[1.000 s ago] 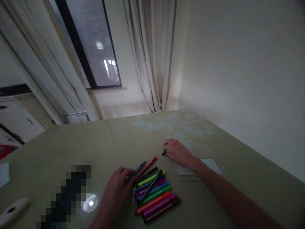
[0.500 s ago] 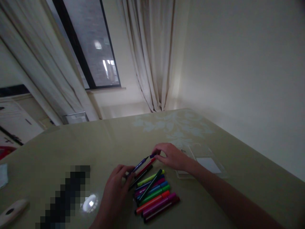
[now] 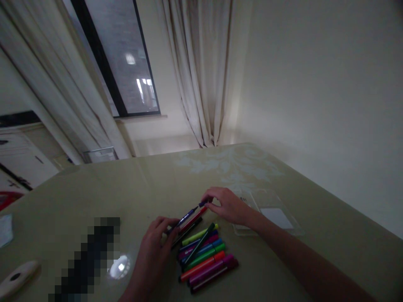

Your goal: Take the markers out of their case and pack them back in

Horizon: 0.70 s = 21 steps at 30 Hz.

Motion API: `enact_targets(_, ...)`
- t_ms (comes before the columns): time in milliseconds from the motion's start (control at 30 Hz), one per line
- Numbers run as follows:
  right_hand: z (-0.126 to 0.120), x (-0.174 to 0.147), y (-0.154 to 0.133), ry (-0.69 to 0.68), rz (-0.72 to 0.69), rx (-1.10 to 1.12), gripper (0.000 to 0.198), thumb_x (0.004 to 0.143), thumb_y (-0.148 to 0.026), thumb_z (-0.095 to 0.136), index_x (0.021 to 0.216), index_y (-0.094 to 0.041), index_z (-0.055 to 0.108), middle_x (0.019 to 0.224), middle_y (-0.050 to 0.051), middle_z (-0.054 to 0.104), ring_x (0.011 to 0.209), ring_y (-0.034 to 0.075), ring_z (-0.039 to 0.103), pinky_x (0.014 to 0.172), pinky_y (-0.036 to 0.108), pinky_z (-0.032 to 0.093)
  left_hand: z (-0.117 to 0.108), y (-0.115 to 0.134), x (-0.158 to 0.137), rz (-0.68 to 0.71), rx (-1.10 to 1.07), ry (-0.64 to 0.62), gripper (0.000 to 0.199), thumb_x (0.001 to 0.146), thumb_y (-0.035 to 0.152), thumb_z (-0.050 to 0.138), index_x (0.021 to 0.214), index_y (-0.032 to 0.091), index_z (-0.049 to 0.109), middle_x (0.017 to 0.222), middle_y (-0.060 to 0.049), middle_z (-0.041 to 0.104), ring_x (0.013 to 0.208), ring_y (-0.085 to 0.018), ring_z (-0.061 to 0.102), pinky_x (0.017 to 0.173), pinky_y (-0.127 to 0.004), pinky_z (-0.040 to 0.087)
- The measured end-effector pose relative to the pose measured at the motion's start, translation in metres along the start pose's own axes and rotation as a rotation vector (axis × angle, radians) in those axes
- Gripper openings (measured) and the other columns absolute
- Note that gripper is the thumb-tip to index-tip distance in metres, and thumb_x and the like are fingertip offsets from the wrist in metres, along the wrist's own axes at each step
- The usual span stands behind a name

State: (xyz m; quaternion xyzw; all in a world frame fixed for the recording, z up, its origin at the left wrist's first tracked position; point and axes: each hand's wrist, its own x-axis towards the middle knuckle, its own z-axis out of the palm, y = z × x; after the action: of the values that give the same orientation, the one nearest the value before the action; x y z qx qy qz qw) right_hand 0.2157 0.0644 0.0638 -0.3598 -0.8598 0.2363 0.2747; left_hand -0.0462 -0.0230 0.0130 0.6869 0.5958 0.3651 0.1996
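My left hand (image 3: 158, 241) is closed around the rear of a dark purple felt-tip pen (image 3: 187, 215), whose bare tip points up and right. In the fingers of my right hand (image 3: 223, 204) is its small purple cap (image 3: 202, 204), right at the pen's tip; whether they touch I cannot tell. A red felt-tip pen (image 3: 193, 219) and a black one (image 3: 189, 231) lie just beneath. Nearer me several coloured pens lie side by side, among them a yellow-green pen (image 3: 197, 237), an orange pen (image 3: 201, 267) and a dark green pen (image 3: 200, 246) slanting across the others.
A clear plastic case (image 3: 297, 228) lies open behind my right forearm, with a white sheet (image 3: 276, 218) in it. On the left of the table (image 3: 151, 184) are a pixelated dark object (image 3: 90, 256) and a white oval object (image 3: 20, 277). A wall borders the right side.
The purple cap and the pen's tip are slightly closer together. Both hands keep their hold, and the view has shifted a little.
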Motion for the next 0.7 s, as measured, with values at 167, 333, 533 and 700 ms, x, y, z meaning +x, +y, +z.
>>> enact_targets(167, 0.0, 0.0, -0.005, -0.019, -0.01, 0.106, 0.01, 0.09, -0.016, 0.072, 0.098, -0.018, 0.078, 0.093, 0.004, 0.076, 0.086, 0.018, 0.067, 0.081, 0.027, 0.049, 0.004, 0.003, -0.002, 0.007, -0.038, -0.018, 0.029, 0.095, 0.048, 0.056, 0.104, 0.029, 0.076, 0.102, -0.005, 0.073, 0.09, -0.025, 0.067, 0.083, -0.037, 0.055)
enact_targets(333, -0.001, 0.001, -0.009, -0.007, 0.034, 0.228, 0.009, 0.088, -0.018, 0.075, 0.095, -0.019, 0.081, 0.087, 0.003, 0.078, 0.081, 0.016, 0.068, 0.075, 0.025, 0.048, 0.008, 0.004, -0.004, 0.033, -0.067, 0.008, 0.025, 0.094, 0.045, 0.06, 0.104, 0.03, 0.078, 0.096, -0.003, 0.076, 0.091, -0.025, 0.069, 0.083, -0.036, 0.056)
enact_targets(533, -0.003, 0.0, -0.009, 0.022, -0.026, 0.317, 0.01, 0.088, -0.023, 0.076, 0.095, -0.02, 0.082, 0.088, 0.005, 0.079, 0.083, 0.018, 0.069, 0.079, 0.029, 0.05, 0.01, 0.009, -0.004, 0.059, -0.144, 0.001, 0.025, 0.097, 0.044, 0.059, 0.104, 0.029, 0.079, 0.098, -0.003, 0.077, 0.09, -0.022, 0.072, 0.079, -0.03, 0.057)
enact_targets(700, 0.001, -0.002, -0.01, 0.066, -0.08, 0.35, 0.01, 0.089, -0.028, 0.076, 0.092, -0.021, 0.083, 0.085, 0.005, 0.078, 0.08, 0.019, 0.07, 0.076, 0.029, 0.051, 0.014, 0.009, -0.008, 0.082, -0.188, 0.049, 0.027, 0.096, 0.046, 0.061, 0.101, 0.028, 0.08, 0.096, -0.003, 0.077, 0.087, -0.022, 0.073, 0.077, -0.029, 0.057)
